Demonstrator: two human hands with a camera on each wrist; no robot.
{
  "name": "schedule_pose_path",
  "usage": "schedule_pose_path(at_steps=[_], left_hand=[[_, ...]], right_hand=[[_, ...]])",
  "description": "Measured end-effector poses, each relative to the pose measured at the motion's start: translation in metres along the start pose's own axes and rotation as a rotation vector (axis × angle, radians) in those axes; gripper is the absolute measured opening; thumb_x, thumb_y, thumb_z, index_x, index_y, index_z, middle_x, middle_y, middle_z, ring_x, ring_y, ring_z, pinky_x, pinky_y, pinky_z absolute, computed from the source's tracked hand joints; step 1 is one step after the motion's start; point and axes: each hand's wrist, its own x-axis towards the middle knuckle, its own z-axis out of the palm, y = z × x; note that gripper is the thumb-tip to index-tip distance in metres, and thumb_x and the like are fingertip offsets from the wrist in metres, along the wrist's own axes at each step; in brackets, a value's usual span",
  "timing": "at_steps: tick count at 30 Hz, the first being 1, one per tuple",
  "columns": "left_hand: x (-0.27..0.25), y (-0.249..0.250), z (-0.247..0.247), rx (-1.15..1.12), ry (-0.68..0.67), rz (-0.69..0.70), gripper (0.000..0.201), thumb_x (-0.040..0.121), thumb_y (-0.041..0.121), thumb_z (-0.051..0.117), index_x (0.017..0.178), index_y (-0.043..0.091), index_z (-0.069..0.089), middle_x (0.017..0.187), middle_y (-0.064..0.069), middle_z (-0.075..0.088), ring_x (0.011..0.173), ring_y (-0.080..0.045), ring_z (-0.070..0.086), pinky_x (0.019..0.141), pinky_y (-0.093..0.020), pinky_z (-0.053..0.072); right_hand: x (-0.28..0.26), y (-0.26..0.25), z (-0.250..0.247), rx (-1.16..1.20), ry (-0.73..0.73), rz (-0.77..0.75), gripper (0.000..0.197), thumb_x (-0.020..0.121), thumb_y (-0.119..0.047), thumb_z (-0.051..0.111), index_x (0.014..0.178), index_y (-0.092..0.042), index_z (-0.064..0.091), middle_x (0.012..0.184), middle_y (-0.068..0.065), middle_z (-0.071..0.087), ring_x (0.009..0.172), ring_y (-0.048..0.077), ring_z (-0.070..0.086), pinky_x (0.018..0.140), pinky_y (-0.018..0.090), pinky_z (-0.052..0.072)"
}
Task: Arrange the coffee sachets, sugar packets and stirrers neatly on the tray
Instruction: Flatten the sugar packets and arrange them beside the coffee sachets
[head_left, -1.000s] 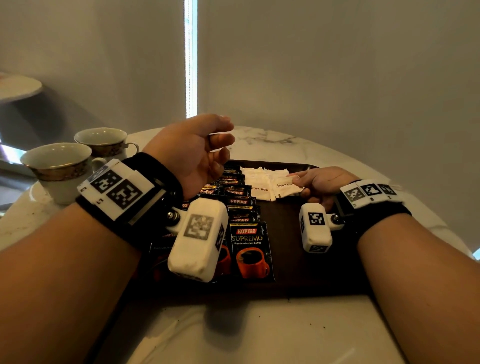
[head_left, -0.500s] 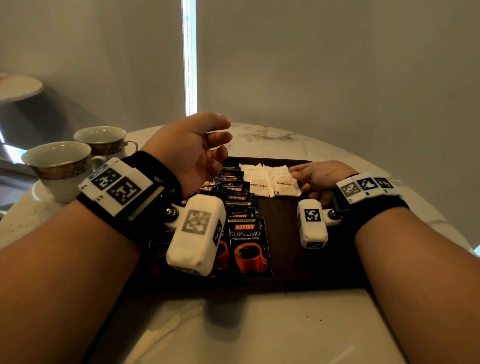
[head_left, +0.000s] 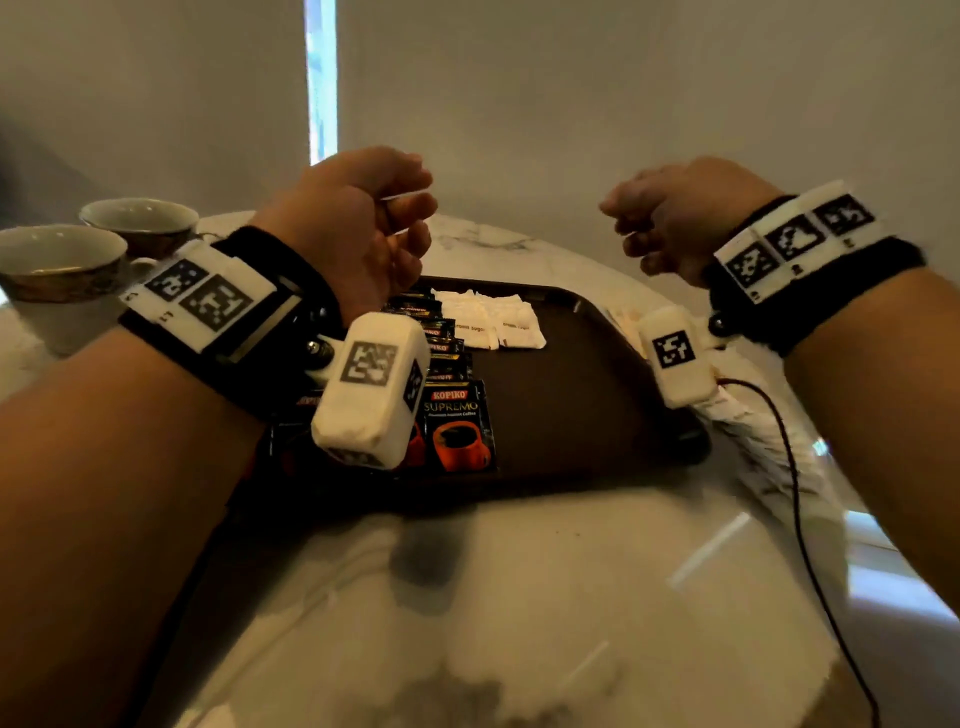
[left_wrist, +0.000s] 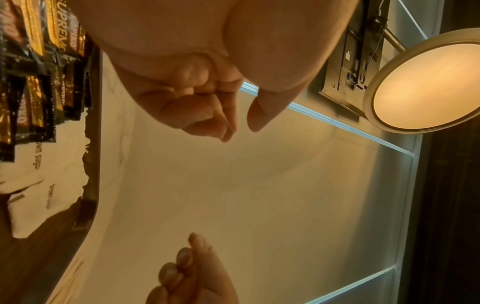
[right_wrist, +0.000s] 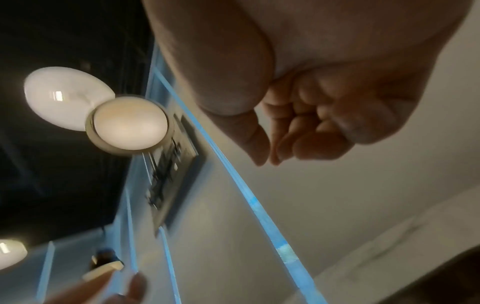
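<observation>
A dark tray (head_left: 571, 415) holds black-and-orange coffee sachets (head_left: 457, 426) overlapping in a column on its left. White sugar packets (head_left: 498, 325) lie side by side at its far edge, also in the left wrist view (left_wrist: 44, 185). My left hand (head_left: 423, 195) hovers above the sachets with curled fingers, and the left wrist view (left_wrist: 241, 127) shows nothing in it. My right hand (head_left: 618, 218) is raised over the tray's right side, fingers curled into the palm, thumb near the index tip (right_wrist: 267, 158), empty. Pale paper-wrapped sticks (head_left: 748, 431), probably stirrers, lie on the table along the tray's right edge.
Two gold-rimmed teacups (head_left: 57, 265) (head_left: 140, 223) stand at the far left of the round marble table (head_left: 519, 597). A thin dark cable (head_left: 795, 467) runs down the table's right side. A grey wall rises just behind the table.
My right hand has let go of the sugar packets and lifted up and to the right, off the tray. My left hand stays raised over the sachets.
</observation>
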Motion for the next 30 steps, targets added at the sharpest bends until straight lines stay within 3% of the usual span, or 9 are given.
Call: schedule_pose_path(at_steps=[4, 8, 10, 12, 15, 21, 24, 27, 30], left_hand=[[-0.005, -0.006, 0.009, 0.016, -0.046, -0.034, 0.012, 0.094, 0.029, 0.058, 0.091, 0.018, 0.062, 0.071, 0.006, 0.06, 0.055, -0.006, 0.054, 0.041, -0.016, 0.038], [-0.011, -0.012, 0.02, 0.06, -0.068, -0.036, 0.012, 0.096, 0.031, 0.057, 0.092, 0.02, 0.061, 0.069, 0.007, 0.061, 0.056, -0.006, 0.055, 0.043, -0.015, 0.039], [-0.013, -0.015, 0.022, 0.083, -0.063, -0.035, 0.012, 0.097, 0.031, 0.057, 0.095, 0.02, 0.061, 0.071, 0.008, 0.061, 0.057, -0.006, 0.055, 0.046, -0.016, 0.04], [-0.014, -0.018, 0.024, 0.093, -0.056, -0.036, 0.011, 0.097, 0.03, 0.058, 0.098, 0.02, 0.061, 0.072, 0.007, 0.062, 0.058, -0.007, 0.055, 0.046, -0.017, 0.041], [-0.015, -0.022, 0.026, 0.107, -0.054, -0.04, 0.009, 0.096, 0.028, 0.059, 0.097, 0.019, 0.061, 0.073, 0.006, 0.062, 0.061, -0.009, 0.054, 0.05, -0.018, 0.04], [-0.01, -0.026, 0.024, 0.123, -0.037, -0.04, 0.009, 0.094, 0.028, 0.061, 0.098, 0.019, 0.063, 0.074, 0.005, 0.062, 0.062, -0.01, 0.055, 0.054, -0.021, 0.038], [-0.009, -0.027, 0.025, 0.123, -0.052, -0.046, 0.008, 0.094, 0.028, 0.062, 0.093, 0.02, 0.063, 0.073, 0.006, 0.061, 0.059, -0.009, 0.054, 0.052, -0.02, 0.037], [-0.009, -0.027, 0.026, 0.126, -0.064, -0.047, 0.01, 0.095, 0.03, 0.061, 0.093, 0.021, 0.063, 0.073, 0.006, 0.061, 0.058, -0.008, 0.054, 0.052, -0.02, 0.036], [-0.009, -0.027, 0.027, 0.138, -0.066, -0.049, 0.01, 0.095, 0.03, 0.06, 0.092, 0.021, 0.062, 0.072, 0.006, 0.061, 0.057, -0.008, 0.054, 0.053, -0.02, 0.036]], right_hand=[[-0.016, 0.029, -0.037, -0.543, -0.072, 0.051, 0.01, 0.094, -0.026, 0.067, 0.097, -0.017, 0.07, 0.09, 0.0, 0.07, 0.078, 0.016, 0.065, 0.067, 0.033, 0.052], [-0.036, 0.068, -0.065, -0.761, -0.124, 0.185, 0.02, 0.091, -0.032, 0.07, 0.107, -0.02, 0.071, 0.095, -0.001, 0.07, 0.087, 0.017, 0.064, 0.069, 0.032, 0.052], [-0.046, 0.082, -0.07, -0.867, -0.148, 0.229, 0.034, 0.09, -0.037, 0.069, 0.122, -0.024, 0.065, 0.114, -0.002, 0.067, 0.101, 0.017, 0.061, 0.087, 0.037, 0.053], [-0.055, 0.094, -0.072, -1.015, -0.205, 0.234, 0.048, 0.092, -0.041, 0.065, 0.137, -0.028, 0.055, 0.138, -0.002, 0.057, 0.122, 0.019, 0.053, 0.107, 0.039, 0.041], [-0.065, 0.104, -0.073, -1.061, -0.308, 0.251, 0.055, 0.093, -0.037, 0.061, 0.145, -0.035, 0.046, 0.154, -0.002, 0.043, 0.138, 0.021, 0.041, 0.115, 0.04, 0.03], [-0.075, 0.101, -0.072, -0.965, -0.367, 0.268, 0.051, 0.095, -0.014, 0.047, 0.145, -0.024, 0.05, 0.155, 0.002, 0.042, 0.142, 0.022, 0.039, 0.119, 0.035, 0.026], [-0.076, 0.102, -0.077, -0.991, -0.37, 0.272, 0.042, 0.101, -0.016, 0.045, 0.141, -0.018, 0.055, 0.145, 0.012, 0.052, 0.132, 0.032, 0.05, 0.107, 0.037, 0.04], [-0.075, 0.104, -0.082, -0.895, -0.447, 0.368, 0.053, 0.094, -0.005, 0.047, 0.143, -0.026, 0.052, 0.15, 0.007, 0.045, 0.129, 0.031, 0.051, 0.101, 0.043, 0.051], [-0.074, 0.106, -0.089, -0.866, -0.522, 0.435, 0.069, 0.086, -0.006, 0.059, 0.146, -0.037, 0.044, 0.156, 0.006, 0.035, 0.133, 0.031, 0.045, 0.1, 0.046, 0.053]])
